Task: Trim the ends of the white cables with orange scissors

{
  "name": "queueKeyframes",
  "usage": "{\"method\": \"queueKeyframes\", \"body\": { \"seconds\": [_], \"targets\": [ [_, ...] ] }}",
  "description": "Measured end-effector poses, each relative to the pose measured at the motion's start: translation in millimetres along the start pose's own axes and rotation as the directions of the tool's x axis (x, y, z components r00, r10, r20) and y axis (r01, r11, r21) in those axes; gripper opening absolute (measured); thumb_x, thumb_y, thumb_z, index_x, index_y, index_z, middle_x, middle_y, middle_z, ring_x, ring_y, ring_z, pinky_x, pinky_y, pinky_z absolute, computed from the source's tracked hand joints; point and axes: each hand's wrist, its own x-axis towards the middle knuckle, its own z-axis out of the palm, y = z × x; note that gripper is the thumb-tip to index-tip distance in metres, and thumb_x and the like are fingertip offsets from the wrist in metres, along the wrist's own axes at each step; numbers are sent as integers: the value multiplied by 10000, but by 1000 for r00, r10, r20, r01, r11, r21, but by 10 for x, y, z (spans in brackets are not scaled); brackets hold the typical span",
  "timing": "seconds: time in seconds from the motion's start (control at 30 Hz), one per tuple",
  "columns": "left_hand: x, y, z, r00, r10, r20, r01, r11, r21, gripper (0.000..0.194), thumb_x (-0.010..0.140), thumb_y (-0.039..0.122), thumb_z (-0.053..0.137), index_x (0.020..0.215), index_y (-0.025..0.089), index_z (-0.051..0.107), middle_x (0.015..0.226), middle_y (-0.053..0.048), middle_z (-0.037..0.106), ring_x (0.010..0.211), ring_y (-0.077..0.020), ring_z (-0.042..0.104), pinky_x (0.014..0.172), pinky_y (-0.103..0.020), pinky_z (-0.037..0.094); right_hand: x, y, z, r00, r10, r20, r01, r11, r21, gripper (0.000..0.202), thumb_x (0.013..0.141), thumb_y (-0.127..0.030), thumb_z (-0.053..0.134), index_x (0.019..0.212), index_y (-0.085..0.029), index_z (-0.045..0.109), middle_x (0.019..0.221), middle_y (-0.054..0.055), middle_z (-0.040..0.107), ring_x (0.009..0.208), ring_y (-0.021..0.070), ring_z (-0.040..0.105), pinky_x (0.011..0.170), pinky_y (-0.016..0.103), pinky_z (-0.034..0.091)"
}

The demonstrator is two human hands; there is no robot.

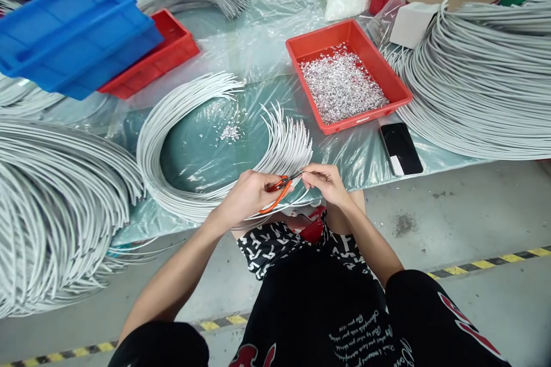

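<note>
My left hand (255, 190) is closed around the orange-handled pliers (280, 186), whose jaws point right toward my other hand. My right hand (326, 181) is pinched at the tips of the jaws, on something too small to make out. Just beyond both hands lies a curved bundle of grey cables (150, 149), its many loose ends fanned out above the pliers. Inside the curve sits a small pile of silvery metal pieces (230, 133). Farther back at the right, a red tray (307, 92) holds a wide heap of similar pieces.
A phone (400, 149) lies at the table's front edge. Large cable bundles cover the right (486, 86) and left (55, 200) sides. Blue bins (77, 34) rest on a red bin (159, 63) at the back left. A white box (413, 24) stands behind the tray.
</note>
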Motion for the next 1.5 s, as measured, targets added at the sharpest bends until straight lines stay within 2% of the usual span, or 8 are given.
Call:
{"method": "queueKeyframes", "body": {
  "seconds": [0.27, 0.57, 0.7, 0.8, 1.0, 1.17, 1.33, 1.5],
  "targets": [
    [-20, -95, 2, 1000, 8, 8, -8, 1000, -6, 457, 909, 413, 586, 569, 161, 414, 597, 48, 240, 596, -91, 182, 504, -223, 178, 19, 17, -12, 995, -29, 93, 24, 998, 55, 304, 951, -441, 628, 796, -188, 692, 701, 7, 650, 633, 127, 577, 645, 289, 488],
    [-28, -129, 41, 999, 16, 28, -15, 999, -45, 513, 916, 513, 571, 573, 148, 458, 585, 50, 256, 587, -85, 181, 506, -223, 177, -5, 83, -8, 999, 25, 32, -26, 999, 46, 304, 863, -472, 732, 817, -173, 709, 679, 20, 670, 608, 133, 587, 582, 277, 475],
    [-39, -167, 83, 999, 2, 42, 2, 996, -89, 513, 912, 518, 578, 577, 142, 481, 593, 47, 263, 584, -80, 198, 495, -213, 183, -8, 117, -13, 1000, -9, 28, 8, 999, 47, 259, 854, -419, 755, 793, -180, 675, 699, 10, 652, 645, 134, 609, 612, 275, 471],
    [-49, -200, 121, 999, 11, 31, -8, 993, -114, 508, 907, 503, 589, 565, 142, 487, 593, 45, 265, 577, -79, 207, 485, -207, 188, -14, 126, -14, 998, -60, 27, 61, 998, -20, 232, 877, -383, 734, 776, -187, 660, 745, 8, 619, 679, 132, 589, 638, 279, 457],
    [-57, -230, 165, 999, -19, 31, 24, 987, -159, 487, 889, 493, 620, 576, 150, 476, 591, 47, 284, 572, -78, 216, 479, -202, 205, -39, 101, 20, 981, -182, -66, 166, 966, -196, 220, 904, -306, 700, 737, -190, 616, 736, -4, 558, 689, 129, 511, 642, 276, 387],
    [-75, -128, 98, 1000, 2, 3, -1, 997, -81, 516, 911, 488, 594, 553, 150, 437, 591, 46, 246, 583, -84, 189, 489, -215, 181, -41, 39, 15, 996, -88, 36, 92, 985, -146, 306, 968, -422, 607, 771, -192, 651, 672, 12, 647, 646, 142, 575, 647, 295, 421],
    [-89, -44, 39, 998, 56, -33, -55, 998, 17, 517, 936, 468, 565, 546, 154, 438, 578, 49, 224, 593, -97, 157, 491, -235, 172, -30, -8, -8, 992, -56, 109, 62, 997, -49, 354, 976, -484, 577, 781, -200, 658, 643, -3, 630, 673, 147, 606, 729, 311, 488],
    [-97, -68, -19, 1000, 28, 10, -28, 999, 32, 450, 924, 458, 589, 605, 144, 544, 570, 54, 282, 579, -84, 193, 495, -221, 194, -20, -2, -13, 994, -56, 93, 58, 998, -22, 332, 957, -482, 612, 810, -192, 680, 691, 11, 661, 681, 150, 616, 731, 317, 500]
  ]
}}
